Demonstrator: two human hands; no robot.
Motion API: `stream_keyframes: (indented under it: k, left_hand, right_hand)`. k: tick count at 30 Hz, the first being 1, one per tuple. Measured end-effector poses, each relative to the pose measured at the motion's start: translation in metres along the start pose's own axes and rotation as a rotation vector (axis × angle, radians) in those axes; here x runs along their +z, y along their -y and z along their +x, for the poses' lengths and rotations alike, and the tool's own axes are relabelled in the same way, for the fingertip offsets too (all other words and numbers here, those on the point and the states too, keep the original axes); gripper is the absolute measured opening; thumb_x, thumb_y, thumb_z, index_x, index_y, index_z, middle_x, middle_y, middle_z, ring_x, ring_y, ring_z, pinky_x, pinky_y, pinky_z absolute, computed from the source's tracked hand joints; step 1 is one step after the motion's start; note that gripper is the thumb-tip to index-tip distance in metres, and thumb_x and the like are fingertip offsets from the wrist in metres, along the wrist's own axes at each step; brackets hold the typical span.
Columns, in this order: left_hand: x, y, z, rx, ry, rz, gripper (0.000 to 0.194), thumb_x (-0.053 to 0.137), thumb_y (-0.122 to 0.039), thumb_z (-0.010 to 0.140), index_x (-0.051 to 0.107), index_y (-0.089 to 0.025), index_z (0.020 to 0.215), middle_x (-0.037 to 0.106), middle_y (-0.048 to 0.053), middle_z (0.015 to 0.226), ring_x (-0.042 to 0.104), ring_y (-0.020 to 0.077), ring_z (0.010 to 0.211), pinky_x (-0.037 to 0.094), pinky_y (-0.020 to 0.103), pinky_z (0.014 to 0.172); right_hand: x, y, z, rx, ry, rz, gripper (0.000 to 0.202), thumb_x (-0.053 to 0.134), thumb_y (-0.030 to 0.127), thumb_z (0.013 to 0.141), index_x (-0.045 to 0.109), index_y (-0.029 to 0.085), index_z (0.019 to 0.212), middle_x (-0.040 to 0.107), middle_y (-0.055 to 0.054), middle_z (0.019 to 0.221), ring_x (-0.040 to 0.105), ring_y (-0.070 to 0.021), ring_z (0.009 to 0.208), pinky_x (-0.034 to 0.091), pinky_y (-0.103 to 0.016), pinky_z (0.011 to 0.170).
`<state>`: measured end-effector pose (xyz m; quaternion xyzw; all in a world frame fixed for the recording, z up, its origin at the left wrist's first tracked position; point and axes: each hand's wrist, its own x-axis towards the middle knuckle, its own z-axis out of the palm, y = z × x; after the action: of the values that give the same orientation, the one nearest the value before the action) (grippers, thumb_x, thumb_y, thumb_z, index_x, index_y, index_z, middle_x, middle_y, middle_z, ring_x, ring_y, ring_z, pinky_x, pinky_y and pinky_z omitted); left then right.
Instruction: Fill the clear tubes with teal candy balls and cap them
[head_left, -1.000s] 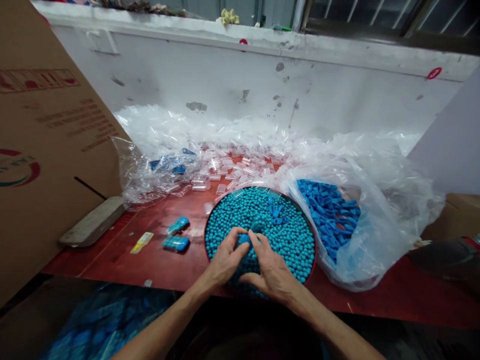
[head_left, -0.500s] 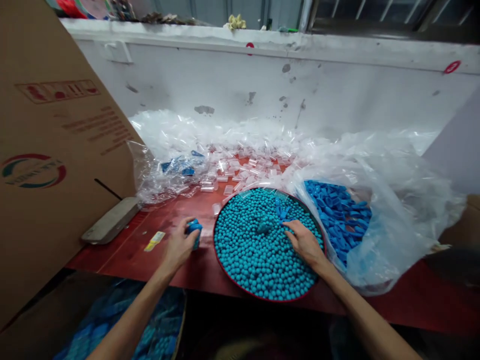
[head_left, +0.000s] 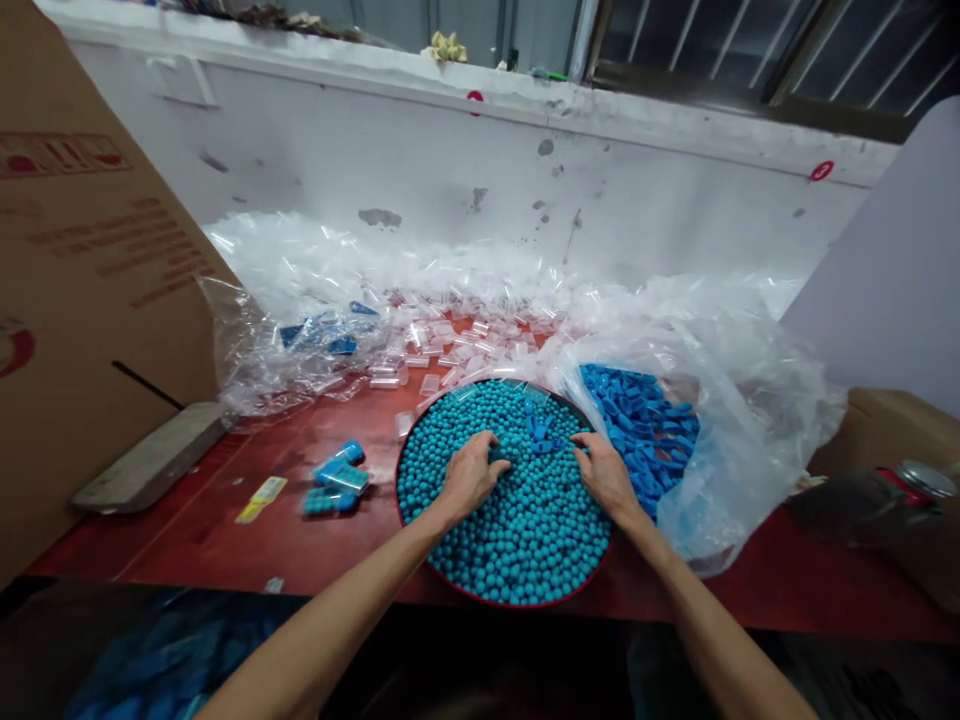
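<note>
A round red-rimmed tray (head_left: 517, 604) holds a heap of small teal beads (head_left: 517, 530). My left hand (head_left: 471, 475) is over the middle of the heap, with thumb and fingers curled around something teal that I cannot make out. On the right side of the tray my right hand (head_left: 604, 475) has its thumb and forefinger apart, with nothing visible between them. A few blue plastic pieces (head_left: 541, 432) lie on the beads between my hands. To the left of the tray, small blue-capped tubes of beads (head_left: 341, 475) rest together on the red table (head_left: 202, 520).
A clear bag (head_left: 739, 440) of blue plastic caps (head_left: 645, 430) lies right of the tray. Clear plastic pieces (head_left: 450, 350) spread behind it. A large cardboard box (head_left: 97, 270) and a grey bar (head_left: 154, 460) are at left; a lidded jar (head_left: 892, 500) stands at right.
My left hand has set a blue-capped tube down on the table and moved right, into the tray. My right hand has come away from the blue pieces. The view has shifted rightward.
</note>
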<state>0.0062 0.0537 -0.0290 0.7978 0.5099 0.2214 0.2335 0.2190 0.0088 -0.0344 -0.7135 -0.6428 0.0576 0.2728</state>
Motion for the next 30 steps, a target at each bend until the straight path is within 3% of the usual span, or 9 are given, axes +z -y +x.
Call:
stream_keyframes:
  k: [3,7,9,15,21,25,30]
  left_hand:
    - [0.008,0.005,0.006,0.011,-0.010,-0.007,0.023,0.055,-0.029,0.072,0.052,-0.021,0.094,0.057,0.001,0.082,0.053,0.0167,0.078,0.039,0.026,0.070]
    - [0.010,0.004,0.006,0.023,-0.006,-0.005,0.019,0.055,-0.028,0.071,0.054,-0.021,0.089,0.055,0.000,0.075,0.052,0.0154,0.072,0.038,0.025,0.067]
    - [0.007,0.002,0.003,0.047,-0.004,-0.035,0.017,0.054,-0.028,0.071,0.052,-0.020,0.086,0.054,0.000,0.075,0.052,0.0151,0.072,0.038,0.024,0.067]
    - [-0.002,-0.002,-0.014,0.057,0.043,-0.284,0.013,0.048,-0.029,0.074,0.046,-0.020,0.082,0.048,-0.004,0.067,0.047,0.0124,0.062,0.036,0.023,0.062]
    - [0.012,0.004,-0.014,0.014,0.065,-0.592,0.011,0.049,-0.026,0.071,0.046,-0.018,0.079,0.046,-0.004,0.070,0.045,0.0111,0.067,0.037,0.023,0.067]
    - [0.015,0.005,-0.014,-0.089,0.147,-0.777,0.016,0.053,-0.028,0.067,0.048,-0.016,0.077,0.049,-0.004,0.067,0.045,0.0098,0.062,0.038,0.021,0.061]
    - [0.004,0.003,-0.021,-0.217,0.254,-0.871,0.024,0.053,-0.035,0.068,0.046,-0.017,0.083,0.047,-0.006,0.060,0.041,0.0066,0.046,0.031,0.017,0.042]
  right_hand:
    - [-0.008,-0.005,0.012,-0.014,0.067,-0.072,0.026,0.042,0.018,0.080,0.054,0.016,0.102,0.056,-0.008,0.104,0.052,-0.0185,0.096,0.039,-0.029,0.083]
    - [-0.001,0.016,0.020,-0.147,0.313,-0.211,0.025,0.046,0.018,0.079,0.054,0.020,0.103,0.055,-0.005,0.100,0.052,-0.0159,0.092,0.038,-0.024,0.080]
    - [0.003,0.025,0.017,-0.162,0.365,-0.267,0.021,0.043,0.018,0.081,0.056,0.021,0.098,0.055,-0.004,0.093,0.052,-0.0149,0.087,0.037,-0.023,0.076]
    - [-0.002,0.025,-0.002,-0.239,0.320,-0.376,0.012,0.047,0.026,0.080,0.056,0.019,0.085,0.054,-0.007,0.092,0.047,-0.0203,0.089,0.034,-0.030,0.075]
    - [0.001,0.032,-0.007,-0.228,0.302,-0.328,0.012,0.041,0.019,0.082,0.052,0.016,0.087,0.058,-0.008,0.084,0.052,-0.0189,0.082,0.036,-0.028,0.072]
    - [-0.002,0.046,-0.010,-0.214,0.200,-0.120,0.019,0.042,0.023,0.083,0.049,0.015,0.098,0.059,-0.006,0.086,0.056,-0.0174,0.078,0.040,-0.026,0.068]
    - [0.003,0.054,-0.022,-0.415,0.219,0.030,0.033,0.039,0.018,0.084,0.046,0.020,0.116,0.060,-0.006,0.088,0.055,-0.0171,0.083,0.043,-0.027,0.072]
